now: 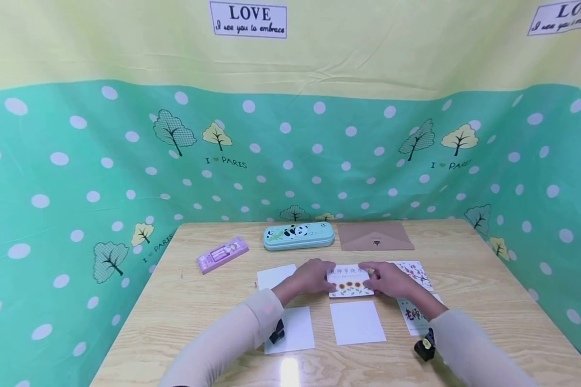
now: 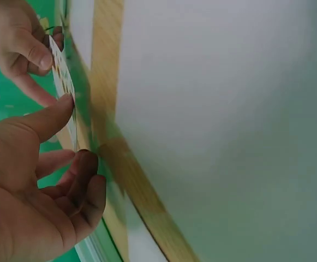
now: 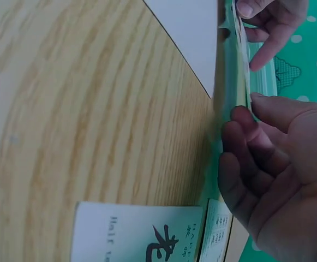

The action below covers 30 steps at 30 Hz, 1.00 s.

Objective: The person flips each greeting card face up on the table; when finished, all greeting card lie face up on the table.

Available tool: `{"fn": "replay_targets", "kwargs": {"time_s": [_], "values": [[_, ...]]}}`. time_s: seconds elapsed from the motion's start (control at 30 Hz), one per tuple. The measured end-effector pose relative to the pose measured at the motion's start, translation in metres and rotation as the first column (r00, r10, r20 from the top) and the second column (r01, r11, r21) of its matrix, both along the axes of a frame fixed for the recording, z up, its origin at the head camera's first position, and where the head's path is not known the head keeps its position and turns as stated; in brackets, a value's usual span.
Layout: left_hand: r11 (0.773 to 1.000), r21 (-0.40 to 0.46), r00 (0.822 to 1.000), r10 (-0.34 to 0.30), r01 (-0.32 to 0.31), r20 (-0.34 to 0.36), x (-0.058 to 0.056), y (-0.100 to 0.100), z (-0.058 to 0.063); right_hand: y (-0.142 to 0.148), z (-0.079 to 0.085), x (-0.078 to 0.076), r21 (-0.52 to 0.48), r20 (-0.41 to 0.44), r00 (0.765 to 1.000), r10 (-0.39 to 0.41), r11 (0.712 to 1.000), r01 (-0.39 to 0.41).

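Note:
A greeting card (image 1: 350, 278) with printed characters and a row of orange flowers is held up between both hands in the head view. My left hand (image 1: 312, 276) pinches its left edge, the thumb on the printed face in the left wrist view, where the card (image 2: 64, 79) appears almost edge-on. At the opposite edge, my right hand (image 1: 392, 279) grips the card between thumb and fingers. Below the hands lies a white square card (image 1: 358, 322). Another white card (image 1: 290, 330) lies under the left forearm, and a third (image 1: 273, 276) is partly covered by the left hand.
Right of the hands lie a blossom-printed card (image 1: 416, 273) and a card with dark red characters (image 1: 415, 318). Along the back are a purple box (image 1: 222, 255), a panda pencil case (image 1: 298, 236) and a brown envelope (image 1: 375, 236). A dotted green curtain (image 1: 290, 161) surrounds the wooden table (image 1: 174, 322).

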<state>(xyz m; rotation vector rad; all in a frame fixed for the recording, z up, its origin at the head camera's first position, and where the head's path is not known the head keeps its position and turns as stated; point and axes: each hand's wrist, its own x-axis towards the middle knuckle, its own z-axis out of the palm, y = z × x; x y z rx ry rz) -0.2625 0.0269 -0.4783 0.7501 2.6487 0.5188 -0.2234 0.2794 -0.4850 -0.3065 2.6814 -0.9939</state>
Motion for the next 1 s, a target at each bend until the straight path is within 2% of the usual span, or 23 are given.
{"fn": "replay_targets", "kwargs": {"time_s": [0.23, 0.37, 0.57, 0.83, 1.0], "values": [[0.998, -0.058, 0.999, -0.011, 0.009, -0.031, 0.002, 0.006, -0.005, -0.003, 0.002, 0.0, 0.061, 0.03, 1.0, -0.001, 0.998, -0.001], [0.998, -0.063, 0.999, -0.007, 0.004, -0.044, 0.002, 0.009, -0.003, -0.001, 0.005, -0.001, 0.102, 0.021, 1.0, 0.001, 0.995, -0.003], [0.997, -0.074, 0.998, -0.009, 0.004, -0.062, 0.001, 0.017, -0.004, 0.004, 0.007, -0.003, 0.141, 0.051, 0.998, -0.046, 0.989, 0.038], [0.994, -0.106, 0.996, -0.025, 0.016, -0.09, 0.0, 0.025, -0.005, 0.007, 0.006, -0.002, 0.176, 0.04, 0.999, -0.03, 0.984, 0.022], [0.993, -0.119, 0.994, -0.039, 0.026, -0.103, -0.001, 0.027, -0.005, 0.008, 0.005, -0.004, 0.198, 0.038, 0.998, -0.051, 0.979, 0.042]]}}
